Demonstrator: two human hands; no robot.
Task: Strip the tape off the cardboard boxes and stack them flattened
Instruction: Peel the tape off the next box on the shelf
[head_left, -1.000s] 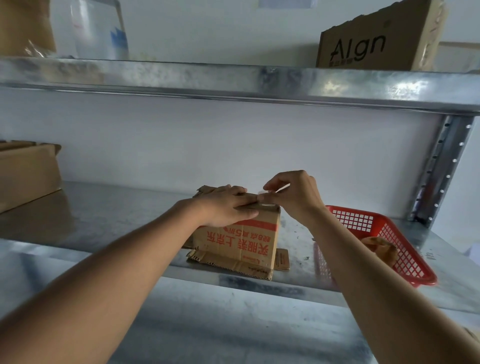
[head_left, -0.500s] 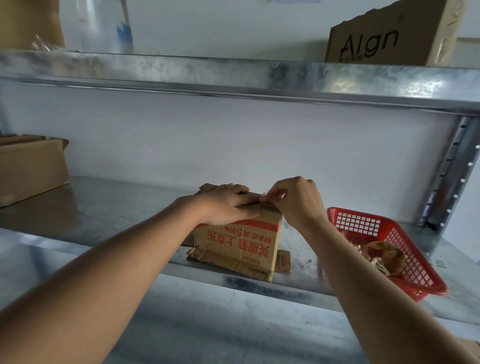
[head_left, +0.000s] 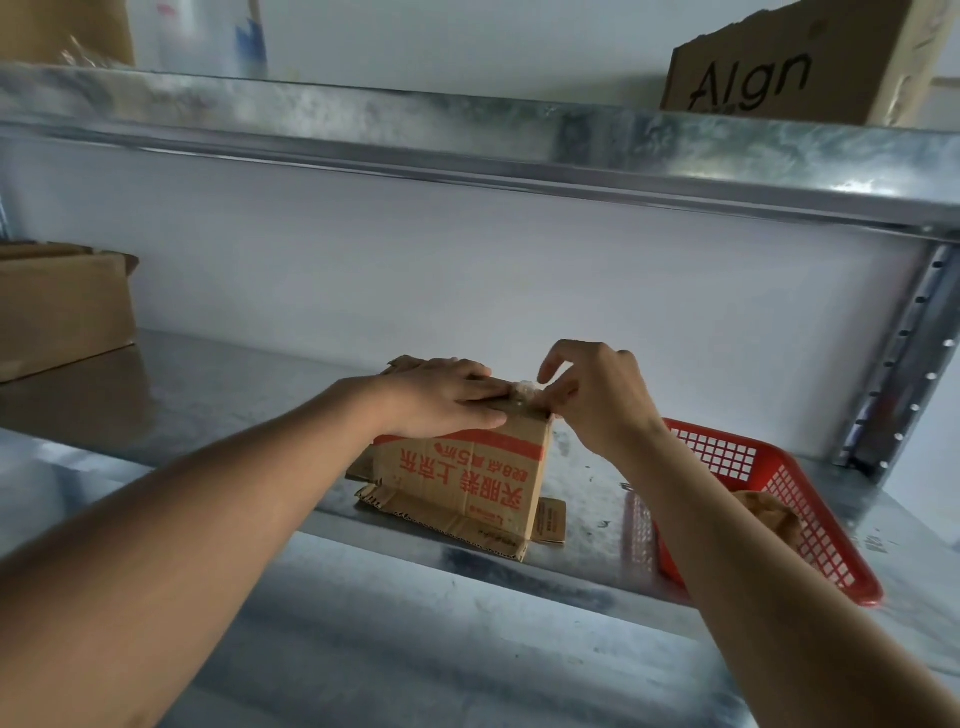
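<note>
Galvanized steel shelf (head_left: 218, 415) against a pale wall, second shelf (head_left: 467, 135) overhead. Standing upright near the front edge: small cardboard box (head_left: 467, 483) printed with red characters, upside down from this view, bottom flaps splayed out flat against the metal. Pressed flat over the box's top: left hand (head_left: 441, 397), fingers extended and together, tips reaching almost to the right corner, thumb down along the front face; nothing grasped, only holding the box steady. Just beyond those fingertips, at the top right corner: crumpled clear tape (head_left: 524, 389), pinched between thumb and forefinger of the right hand (head_left: 597, 400), remaining fingers curled loosely above. Tape partly lifted, one end seemingly stuck to the corner; too blurred to say more. Right of the pinching fingers and lower: red basket (head_left: 753, 467) with a brown crumpled lump (head_left: 769, 514) inside. Far left of the flat hand: larger brown carton (head_left: 62, 312). Above, well past both hands: printed box (head_left: 779, 67) lettered "AIgn" on the upper shelf.
</note>
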